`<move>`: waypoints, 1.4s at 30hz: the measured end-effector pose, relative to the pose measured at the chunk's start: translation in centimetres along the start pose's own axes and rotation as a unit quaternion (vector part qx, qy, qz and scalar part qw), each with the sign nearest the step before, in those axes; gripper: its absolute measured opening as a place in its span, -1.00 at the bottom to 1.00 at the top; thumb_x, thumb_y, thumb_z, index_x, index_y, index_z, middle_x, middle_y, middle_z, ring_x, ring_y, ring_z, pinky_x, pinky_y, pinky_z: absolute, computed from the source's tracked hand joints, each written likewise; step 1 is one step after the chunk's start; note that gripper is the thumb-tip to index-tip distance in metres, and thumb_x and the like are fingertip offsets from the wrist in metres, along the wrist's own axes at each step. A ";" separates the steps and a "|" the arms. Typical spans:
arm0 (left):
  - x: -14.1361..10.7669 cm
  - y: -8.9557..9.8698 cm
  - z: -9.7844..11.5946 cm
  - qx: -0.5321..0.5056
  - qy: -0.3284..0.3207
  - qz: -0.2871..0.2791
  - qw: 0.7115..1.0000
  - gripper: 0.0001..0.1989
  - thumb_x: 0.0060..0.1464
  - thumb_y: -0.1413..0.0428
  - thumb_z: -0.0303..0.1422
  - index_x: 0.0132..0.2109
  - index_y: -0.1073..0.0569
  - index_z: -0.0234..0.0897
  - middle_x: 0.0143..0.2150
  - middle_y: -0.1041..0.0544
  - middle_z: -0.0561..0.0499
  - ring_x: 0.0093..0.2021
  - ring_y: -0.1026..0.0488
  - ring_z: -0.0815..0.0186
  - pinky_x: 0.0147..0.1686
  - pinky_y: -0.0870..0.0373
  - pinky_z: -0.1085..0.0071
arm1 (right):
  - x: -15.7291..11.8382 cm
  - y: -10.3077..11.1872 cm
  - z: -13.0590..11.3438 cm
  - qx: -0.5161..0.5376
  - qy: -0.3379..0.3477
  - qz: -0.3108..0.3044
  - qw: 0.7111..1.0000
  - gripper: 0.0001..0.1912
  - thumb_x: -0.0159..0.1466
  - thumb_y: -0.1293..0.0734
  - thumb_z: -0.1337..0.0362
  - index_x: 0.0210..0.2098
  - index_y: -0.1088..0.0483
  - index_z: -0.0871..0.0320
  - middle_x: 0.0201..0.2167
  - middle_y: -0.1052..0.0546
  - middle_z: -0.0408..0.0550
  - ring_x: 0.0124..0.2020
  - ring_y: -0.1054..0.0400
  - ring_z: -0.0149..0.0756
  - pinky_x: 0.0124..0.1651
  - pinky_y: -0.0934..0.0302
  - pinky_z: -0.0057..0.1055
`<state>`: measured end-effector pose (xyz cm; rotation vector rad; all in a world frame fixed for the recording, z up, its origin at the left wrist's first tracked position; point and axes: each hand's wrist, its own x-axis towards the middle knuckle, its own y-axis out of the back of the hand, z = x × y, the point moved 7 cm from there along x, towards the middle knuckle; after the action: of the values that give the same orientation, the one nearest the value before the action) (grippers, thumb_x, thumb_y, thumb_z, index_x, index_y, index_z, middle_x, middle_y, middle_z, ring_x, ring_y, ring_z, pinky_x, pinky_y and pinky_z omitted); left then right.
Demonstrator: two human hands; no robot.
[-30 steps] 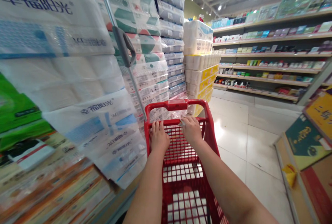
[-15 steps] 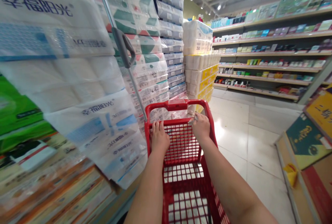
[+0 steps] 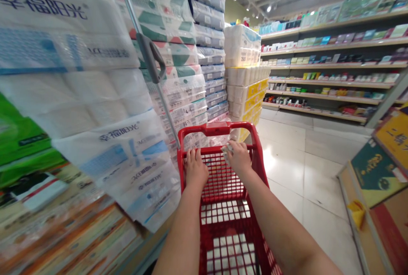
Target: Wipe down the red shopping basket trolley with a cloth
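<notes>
L hand (image 3: 195, 168) fingers curled on red cart (image 3: 223, 219) rim | R hand (image 3: 238, 158) fingers gripping crumpled paper (image 3: 227, 149)

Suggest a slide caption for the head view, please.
Both hands, left hand and right hand, grip a red shopping cart beside stacked tissue packs.

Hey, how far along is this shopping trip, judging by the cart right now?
Nothing looks done: the red cart shows only bare mesh, no goods in the part in view. In hand: the left hand grips the cart's rim, and the right hand rests on it, with something small and pale at its fingertips. Left: everything. The packs of toilet paper beside the cart sit stacked, untouched.
</notes>
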<state>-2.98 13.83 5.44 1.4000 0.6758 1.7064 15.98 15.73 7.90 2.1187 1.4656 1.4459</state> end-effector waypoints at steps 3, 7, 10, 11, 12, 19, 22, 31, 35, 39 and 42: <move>0.0 0.0 0.0 -0.002 -0.004 0.003 1.000 -0.39 0.02 -0.02 -0.53 0.26 -0.19 -0.41 0.34 -0.16 -0.23 0.39 0.06 -0.01 0.29 -0.11 0.00 | -0.2 -0.1 -0.2 0.018 0.004 0.041 0.999 -0.49 0.19 -0.23 0.41 0.15 -0.31 0.20 0.13 -0.39 0.09 0.16 -0.16 -0.09 0.19 -0.11 -0.14; -0.1 0.0 -0.1 0.001 -0.003 0.003 1.000 -0.39 0.03 -0.01 -0.53 0.26 -0.18 -0.42 0.34 -0.16 -0.24 0.38 0.06 -0.01 0.28 -0.12 -0.02 | -0.4 -1.1 -0.8 0.061 0.044 0.024 0.997 -0.39 0.16 -0.21 0.47 0.21 -0.24 0.16 0.17 -0.34 0.09 0.20 -0.16 -0.17 0.22 -0.10 -0.19; -0.1 0.0 -0.1 0.003 -0.007 0.004 1.000 -0.39 0.04 -0.01 -0.52 0.27 -0.17 -0.40 0.34 -0.16 -0.23 0.38 0.06 0.00 0.28 -0.11 -0.04 | -0.7 -1.9 -1.9 0.083 0.099 -0.026 0.991 -0.43 0.16 -0.21 0.48 0.17 -0.29 0.09 0.09 -0.43 0.01 0.13 -0.25 -0.24 0.18 -0.15 -0.25; -0.1 0.0 -0.1 0.003 -0.006 0.004 1.000 -0.39 0.04 -0.01 -0.52 0.27 -0.17 -0.39 0.34 -0.16 -0.23 0.38 0.06 0.00 0.27 -0.12 -0.03 | -0.7 -1.7 -1.9 0.075 0.094 -0.018 0.993 -0.45 0.18 -0.21 0.48 0.16 -0.29 0.10 0.10 -0.43 0.01 0.13 -0.25 -0.23 0.19 -0.13 -0.24; -0.1 0.0 -0.1 0.002 -0.006 0.003 1.000 -0.39 0.03 -0.01 -0.52 0.27 -0.17 -0.39 0.34 -0.16 -0.22 0.38 0.06 0.00 0.27 -0.13 -0.01 | -0.7 -1.5 -1.8 0.059 0.077 0.001 0.995 -0.47 0.19 -0.21 0.46 0.15 -0.30 0.11 0.12 -0.42 0.03 0.15 -0.24 -0.21 0.21 -0.10 -0.21; -0.1 -0.1 -0.2 0.008 -0.002 0.008 1.000 -0.39 0.03 -0.02 -0.53 0.26 -0.19 -0.39 0.33 -0.18 -0.23 0.38 0.04 0.00 0.28 -0.11 -0.01 | -1.4 -2.6 -3.5 0.016 0.139 -0.024 0.990 -0.59 0.25 -0.26 0.39 0.09 -0.36 0.11 0.12 -0.43 0.02 0.18 -0.21 -0.14 0.23 -0.06 -0.13; -0.1 -0.2 -0.3 0.014 -0.004 0.008 1.000 -0.39 0.03 -0.01 -0.54 0.26 -0.18 -0.40 0.34 -0.17 -0.22 0.38 0.04 0.01 0.28 -0.11 0.00 | -1.3 -3.1 -3.5 0.068 0.160 -0.024 0.984 -0.60 0.25 -0.26 0.37 0.08 -0.37 0.10 0.13 -0.42 0.01 0.14 -0.27 -0.17 0.17 -0.17 -0.18; 0.0 -0.2 -0.2 0.014 -0.003 0.006 1.000 -0.40 0.04 0.00 -0.53 0.26 -0.18 -0.41 0.33 -0.18 -0.22 0.38 0.04 -0.01 0.27 -0.12 0.01 | -1.6 -3.2 -4.2 -0.005 0.144 -0.023 0.989 -0.60 0.28 -0.23 0.34 0.11 -0.34 0.05 0.12 -0.41 0.00 0.19 -0.19 -0.16 0.25 -0.03 -0.12; -0.1 0.0 -0.1 0.010 -0.004 0.004 1.000 -0.41 0.04 0.01 -0.53 0.26 -0.18 -0.40 0.34 -0.17 -0.22 0.38 0.05 -0.01 0.25 -0.16 0.01 | -2.2 -3.8 -4.7 -0.055 0.140 -0.046 0.987 -0.51 0.29 -0.23 0.34 0.21 -0.23 -0.01 0.25 -0.29 -0.03 0.30 -0.02 -0.11 0.32 0.16 -0.01; -0.1 -0.1 -0.3 0.006 0.002 0.002 1.000 -0.41 0.04 0.00 -0.53 0.26 -0.18 -0.37 0.34 -0.17 -0.21 0.38 0.05 -0.01 0.26 -0.14 -0.01 | -2.2 -4.3 -4.2 -0.048 0.158 -0.077 0.983 -0.29 0.15 -0.21 0.54 0.27 -0.14 0.00 0.29 -0.22 -0.03 0.34 0.06 -0.11 0.33 0.15 -0.06; -0.1 -0.2 -0.3 0.007 -0.003 0.006 1.000 -0.40 0.04 0.00 -0.53 0.26 -0.17 -0.39 0.34 -0.17 -0.21 0.38 0.05 0.00 0.28 -0.11 -0.02 | -1.9 -3.9 -3.9 0.004 0.164 -0.078 0.983 -0.23 0.10 -0.13 0.62 0.26 -0.16 0.01 0.28 -0.24 -0.06 0.31 -0.02 -0.18 0.30 0.03 -0.13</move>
<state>-3.19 13.87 5.21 1.4204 0.6777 1.7106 10.44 14.74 6.34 1.7826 1.7061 1.7921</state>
